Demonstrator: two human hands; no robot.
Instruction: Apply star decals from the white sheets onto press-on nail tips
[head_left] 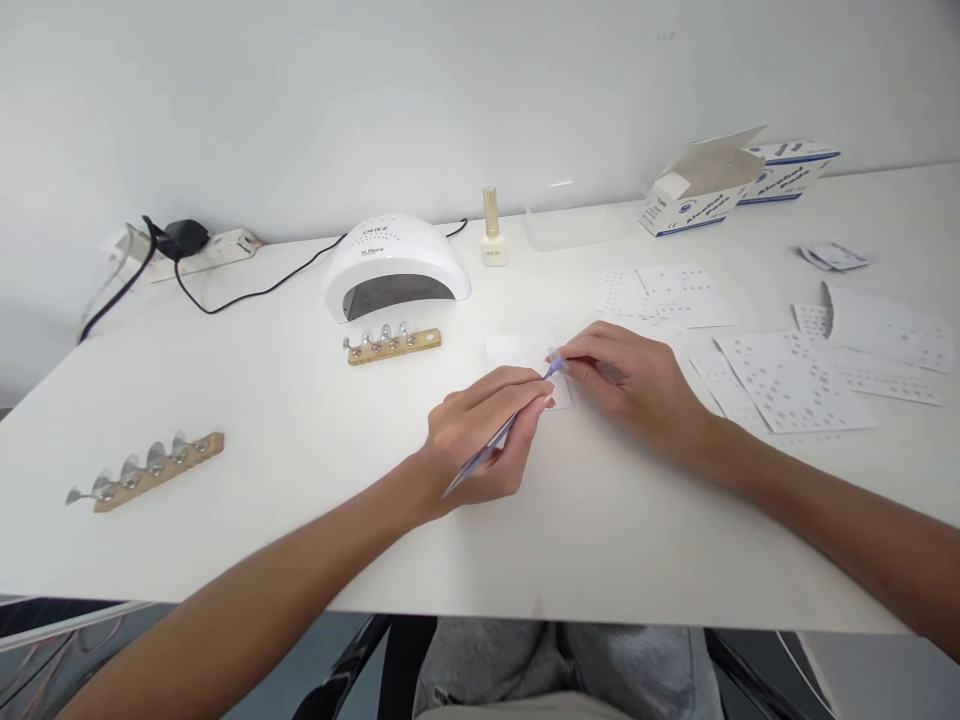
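Pinched in my left hand (pixel 487 432) is a slim purple-and-silver tool (pixel 480 458), slanting up to the right; its exact kind does not show. My right hand (pixel 628 380) is closed, thumb and forefinger pinching a small clear piece, probably a nail tip (pixel 555 357), at the tool's upper end. Both hands meet just above a small white sheet (pixel 517 348) on the table. To their left, a wooden bar (pixel 420 343) carries small metal stands with clear tips. A similar bar (pixel 161 477) lies farther left.
Behind stand a white nail lamp (pixel 401 252), a nail polish bottle (pixel 491 230) and alcohol pad boxes (pixel 701 195). Sticker sheets (pixel 795 380) and torn packets (pixel 834 256) lie at right. A power strip (pixel 225 252) with cables sits back left. The table edge (pixel 562 622) runs in front.
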